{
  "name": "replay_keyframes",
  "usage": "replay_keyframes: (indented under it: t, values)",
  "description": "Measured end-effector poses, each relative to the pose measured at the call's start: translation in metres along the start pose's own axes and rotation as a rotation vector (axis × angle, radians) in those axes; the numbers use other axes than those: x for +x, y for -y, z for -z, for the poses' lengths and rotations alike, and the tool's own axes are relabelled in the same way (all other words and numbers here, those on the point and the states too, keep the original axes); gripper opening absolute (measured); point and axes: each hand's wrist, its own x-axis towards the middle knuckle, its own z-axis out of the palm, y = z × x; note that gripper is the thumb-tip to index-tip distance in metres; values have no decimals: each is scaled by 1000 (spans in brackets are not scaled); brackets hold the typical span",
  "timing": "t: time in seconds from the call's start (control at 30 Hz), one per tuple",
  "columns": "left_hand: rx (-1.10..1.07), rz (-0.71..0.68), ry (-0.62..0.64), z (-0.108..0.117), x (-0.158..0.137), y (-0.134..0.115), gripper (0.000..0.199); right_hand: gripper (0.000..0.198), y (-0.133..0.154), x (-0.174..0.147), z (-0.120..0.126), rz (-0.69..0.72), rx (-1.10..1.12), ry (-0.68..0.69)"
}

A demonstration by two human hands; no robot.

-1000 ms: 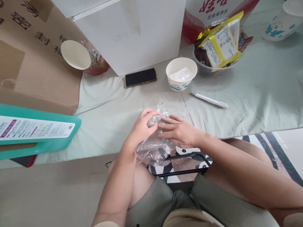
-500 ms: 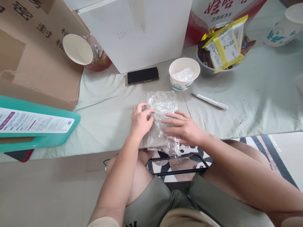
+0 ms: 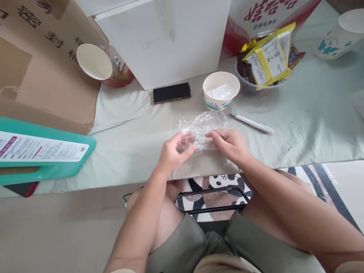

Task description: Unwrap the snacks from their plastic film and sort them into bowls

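Observation:
A crumpled clear plastic bag (image 3: pixel 202 127) is lifted at the table's near edge, between my two hands. My right hand (image 3: pixel 231 144) pinches its right side with thumb and fingers. At its lower left, my left hand (image 3: pixel 175 151) has the thumb stretched away from the fingers, and the fingertips show through the film. Just beyond the bag stands a white paper bowl (image 3: pixel 218 104) with blue print, holding crumpled clear plastic (image 3: pixel 223 91).
A white pen (image 3: pixel 251 123) lies right of the bag, a black phone (image 3: pixel 171 93) beyond it. A snack bowl (image 3: pixel 284 81), paper cups (image 3: pixel 335 43), a white box (image 3: pixel 170 45) and a cardboard carton (image 3: pixel 57 87) stand behind. A green container (image 3: pixel 88 146) is at left.
The bag was spread flat, hanging over the table edge; now it is gathered up onto the table. My right hand has gone from spread fingers to a pinch, and my left has moved slightly right.

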Motion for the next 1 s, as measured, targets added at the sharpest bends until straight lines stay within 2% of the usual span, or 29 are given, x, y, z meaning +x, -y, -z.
replay_keyframes:
  t: [0.07, 0.17, 0.3, 0.33, 0.4, 0.43, 0.5, 0.53, 0.6, 0.67, 0.73, 0.83, 0.9, 1.0]
  values:
    - [1, 113, -100, -8, 5, 0, 35, 36, 1, 1, 1, -5, 3, -41]
    - [63, 210, -164, -13, 13, 2, 29, 49, -1, 7, 1, -13, -72, -120]
    - [411, 204, -269, -9, 21, 8, 20, 55, -14, 21, -1, 59, -333, -178]
    - [510, 183, -318, -8, 21, 10, 19, 57, -17, 24, -1, 101, -394, -214]
    - [656, 91, -450, -6, 19, 11, 38, 56, -20, 26, 0, 223, -495, -339]
    - [700, 4, -512, -6, 18, 10, 46, 53, -20, 25, 1, 301, -534, -419]
    - [749, -233, -556, -7, 14, 6, 44, 43, -15, 19, 1, 476, -581, -538]
    - [760, -354, -525, -9, 12, 3, 37, 39, -11, 15, 0, 571, -589, -545]
    - [772, -529, -375, -15, 11, -3, 33, 38, -4, 7, -6, 744, -591, -437]
    - [799, -546, -193, -21, 12, -5, 37, 43, -1, 0, -14, 792, -621, -247]
    - [872, -417, -40, -26, 16, -3, 43, 50, -2, -3, -23, 671, -711, -95]
    - [1025, -157, 102, -28, 19, 1, 55, 57, -9, -3, -27, 419, -878, 24]
    - [1104, -57, 158, -25, 18, 1, 60, 57, -15, -2, -23, 347, -946, 66]
    - [1161, -4, 211, -19, 13, -1, 65, 60, -20, -1, -12, 311, -993, 70]
